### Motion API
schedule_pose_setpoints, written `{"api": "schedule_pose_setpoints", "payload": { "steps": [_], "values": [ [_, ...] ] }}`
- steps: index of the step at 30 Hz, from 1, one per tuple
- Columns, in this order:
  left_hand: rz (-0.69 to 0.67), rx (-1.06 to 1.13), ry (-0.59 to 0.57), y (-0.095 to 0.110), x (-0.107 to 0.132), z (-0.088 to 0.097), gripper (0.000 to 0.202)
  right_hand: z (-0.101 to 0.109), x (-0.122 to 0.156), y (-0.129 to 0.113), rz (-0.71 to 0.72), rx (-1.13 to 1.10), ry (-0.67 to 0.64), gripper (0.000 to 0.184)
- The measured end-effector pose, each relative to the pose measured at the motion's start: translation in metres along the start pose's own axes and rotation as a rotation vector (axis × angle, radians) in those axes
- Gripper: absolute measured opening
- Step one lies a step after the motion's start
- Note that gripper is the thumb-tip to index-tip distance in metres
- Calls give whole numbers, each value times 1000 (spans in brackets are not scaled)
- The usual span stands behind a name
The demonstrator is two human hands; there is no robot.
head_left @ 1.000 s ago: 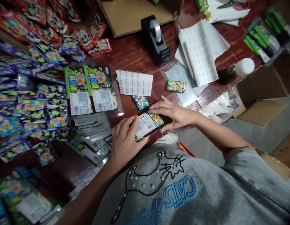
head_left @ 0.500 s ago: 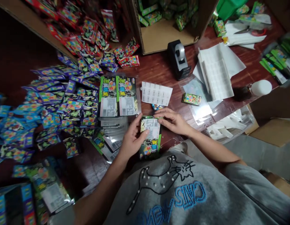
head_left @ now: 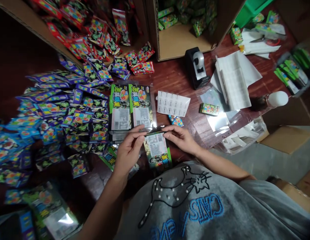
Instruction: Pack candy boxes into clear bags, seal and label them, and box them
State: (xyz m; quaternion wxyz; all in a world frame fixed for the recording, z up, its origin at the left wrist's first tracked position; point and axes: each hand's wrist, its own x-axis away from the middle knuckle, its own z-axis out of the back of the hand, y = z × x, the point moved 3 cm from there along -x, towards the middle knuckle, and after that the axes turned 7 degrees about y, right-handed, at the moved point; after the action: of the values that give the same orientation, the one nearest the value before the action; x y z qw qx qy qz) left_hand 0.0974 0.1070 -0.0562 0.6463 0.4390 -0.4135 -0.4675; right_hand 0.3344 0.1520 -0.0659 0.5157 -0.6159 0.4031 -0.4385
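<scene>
A green-and-black printed packet in a clear bag (head_left: 157, 150) is held upright in front of my chest, label side up. My left hand (head_left: 128, 150) pinches the bag's top left edge. My right hand (head_left: 181, 137) pinches its top right edge. Just beyond lie two matching packets (head_left: 131, 106) side by side in a clear sleeve. A white sticker sheet (head_left: 173, 103) lies to their right, with a small blue box (head_left: 176, 120) below it near my right fingers.
Heaps of blue, purple and red small boxes (head_left: 59, 110) cover the table's left. An open cardboard box (head_left: 180, 36) stands at the back beside a black tape dispenser (head_left: 197, 66). White sheets (head_left: 232, 78), a green box (head_left: 209, 109), clear bags (head_left: 242, 136) and a white-capped bottle (head_left: 275, 99) lie at right.
The packet turned from lying slanted on the table to standing upright in both hands. My hands moved to pinch its top edge. The camera tilted up toward the back of the table.
</scene>
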Motion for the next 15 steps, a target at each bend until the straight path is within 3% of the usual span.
{"api": "schedule_pose_setpoints", "payload": {
  "steps": [5,8,10,12,15],
  "values": [
    [106,108,91,9,1,2,36,-5,-11,-13,119,53,-51,23],
    [123,54,30,20,2,4,31,-3,-15,-22,125,58,-100,28],
    [123,9,9,27,0,5,26,-3,-19,-28,126,84,-159,21],
    [129,13,15,33,-3,5,24,-4,-23,-33,61,105,-176,18],
    [173,23,12,36,-8,4,24,-7,-29,-35,-159,71,-137,28]
  ]
}}
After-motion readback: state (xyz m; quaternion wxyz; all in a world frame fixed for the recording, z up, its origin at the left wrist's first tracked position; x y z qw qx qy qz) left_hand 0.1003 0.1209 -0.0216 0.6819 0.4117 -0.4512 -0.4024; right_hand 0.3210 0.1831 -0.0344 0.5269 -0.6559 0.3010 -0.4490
